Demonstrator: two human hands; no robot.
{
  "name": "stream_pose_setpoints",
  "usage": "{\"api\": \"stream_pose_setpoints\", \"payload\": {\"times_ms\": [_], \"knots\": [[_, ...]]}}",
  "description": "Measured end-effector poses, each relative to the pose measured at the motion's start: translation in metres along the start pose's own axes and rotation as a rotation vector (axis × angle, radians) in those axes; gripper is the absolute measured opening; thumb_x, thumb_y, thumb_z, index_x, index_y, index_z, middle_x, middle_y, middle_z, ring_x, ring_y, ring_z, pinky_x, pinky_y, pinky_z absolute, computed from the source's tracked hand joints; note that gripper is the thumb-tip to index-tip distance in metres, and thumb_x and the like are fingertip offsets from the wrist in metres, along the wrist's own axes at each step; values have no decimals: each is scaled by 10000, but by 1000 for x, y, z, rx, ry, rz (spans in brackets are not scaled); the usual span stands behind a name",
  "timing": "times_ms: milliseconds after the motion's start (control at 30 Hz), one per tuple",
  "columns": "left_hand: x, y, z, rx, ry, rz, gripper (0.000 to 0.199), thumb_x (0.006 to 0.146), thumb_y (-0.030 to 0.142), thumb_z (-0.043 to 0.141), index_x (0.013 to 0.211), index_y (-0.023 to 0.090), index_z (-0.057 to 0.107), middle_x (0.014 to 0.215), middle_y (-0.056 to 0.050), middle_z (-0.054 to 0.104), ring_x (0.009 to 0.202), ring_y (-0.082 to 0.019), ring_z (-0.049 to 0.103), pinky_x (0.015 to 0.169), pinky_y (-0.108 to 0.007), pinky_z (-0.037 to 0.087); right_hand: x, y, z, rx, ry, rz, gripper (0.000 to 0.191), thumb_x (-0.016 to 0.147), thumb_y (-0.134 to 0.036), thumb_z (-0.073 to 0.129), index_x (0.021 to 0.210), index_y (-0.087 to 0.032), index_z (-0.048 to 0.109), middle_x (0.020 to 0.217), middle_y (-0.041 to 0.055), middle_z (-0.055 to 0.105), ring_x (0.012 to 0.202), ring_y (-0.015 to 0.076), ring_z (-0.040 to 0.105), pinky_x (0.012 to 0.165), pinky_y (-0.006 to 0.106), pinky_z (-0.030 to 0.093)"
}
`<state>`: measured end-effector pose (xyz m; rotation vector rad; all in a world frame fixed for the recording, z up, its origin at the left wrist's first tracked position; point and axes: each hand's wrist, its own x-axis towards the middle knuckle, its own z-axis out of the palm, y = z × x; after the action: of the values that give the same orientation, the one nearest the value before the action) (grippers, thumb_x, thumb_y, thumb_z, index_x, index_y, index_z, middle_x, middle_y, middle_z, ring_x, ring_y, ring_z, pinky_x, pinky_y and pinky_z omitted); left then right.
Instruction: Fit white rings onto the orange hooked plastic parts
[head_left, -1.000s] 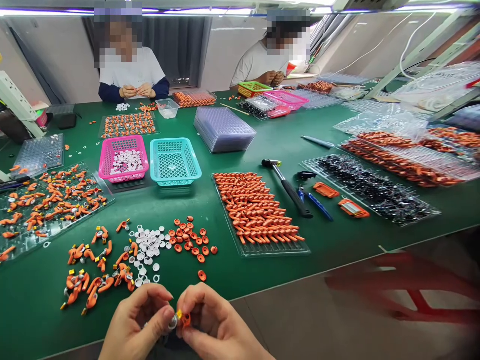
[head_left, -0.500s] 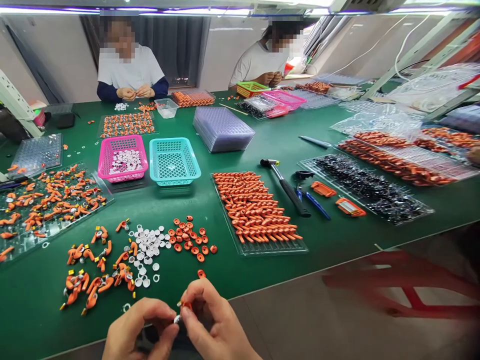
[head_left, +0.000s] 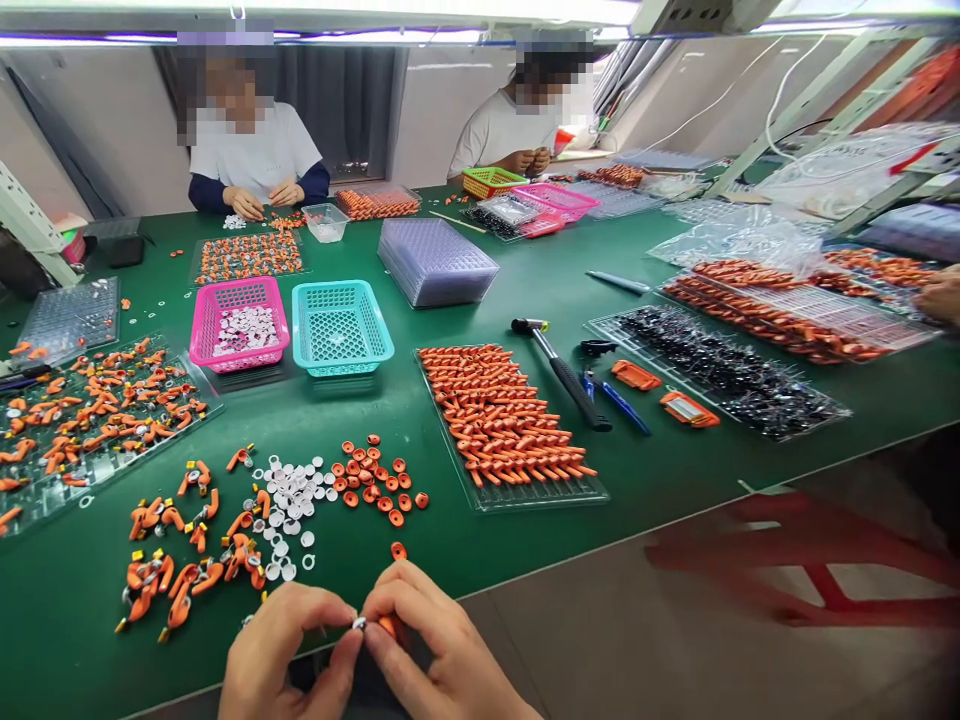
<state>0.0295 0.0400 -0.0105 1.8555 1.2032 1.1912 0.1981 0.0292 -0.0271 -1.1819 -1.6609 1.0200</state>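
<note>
Nearest: left fingers (head_left: 319, 604) pinch small white piece (head_left: 359, 623); right fingers (head_left: 405, 600) pinch orange piece (head_left: 388, 627) just beside it, tip to tip, presumably for fine control. Whether pieces join, cannot tell. Both at near edge of surface (head_left: 465, 330). Just beyond: stemmed orange pieces (head_left: 241, 558), white discs (head_left: 289, 492), orange caps (head_left: 368, 494) lie in neighbouring loose piles, probably for quick picking. Farther: clear tray (head_left: 536, 497) holds orange parts (head_left: 502, 415) in rows, likely easing counting; pink basket (head_left: 241, 292) contains more white pieces (head_left: 247, 328), walls preventing spill. Beyond: stacked trays (head_left: 441, 265), apparently saving room.

overhead strip light (head_left: 525, 12) glares; red stool (head_left: 712, 552) blurred.
</note>
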Motion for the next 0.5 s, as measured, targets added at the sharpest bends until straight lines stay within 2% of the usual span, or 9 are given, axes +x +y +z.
{"api": "stream_pose_setpoints", "payload": {"times_ms": [167, 300, 433, 500], "knots": [[7, -3, 6, 2, -89, -2, 155, 849, 138, 645, 905, 283, 643, 769, 58, 704, 659, -130, 646, 633, -206, 515, -2, 2, -7, 33, 47, 59, 147, 926, -241, 487, 829, -189, 585, 710, -2, 562, 633, 143, 538, 592, 245, 418], [24, -9, 14, 76, -215, 34, 118, 898, 170, 617, 953, 270, 646, 842, 34, 732, 748, -146, 694, 679, -214, 554, -7, 10, -22, 57, 157, 149, 165, 906, -257, 508, 758, -200, 554, 674, -22, 502, 604, 139, 502, 561, 238, 404], [44, -18, 31, 304, -313, 132, 124, 927, 154, 573, 980, 213, 668, 927, -39, 739, 846, -212, 697, 744, -318, 577, -12, 21, -40, 130, 306, 207, 159, 875, -270, 554, 732, -202, 562, 758, 12, 554, 650, 152, 525, 577, 242, 433], [49, -20, 43, 352, -345, 140, 159, 914, 114, 561, 977, 186, 689, 936, -72, 729, 853, -254, 680, 744, -386, 578, -14, 25, -45, 196, 309, 256, 145, 868, -285, 573, 751, -198, 577, 801, 35, 604, 676, 162, 554, 603, 253, 454]]}}
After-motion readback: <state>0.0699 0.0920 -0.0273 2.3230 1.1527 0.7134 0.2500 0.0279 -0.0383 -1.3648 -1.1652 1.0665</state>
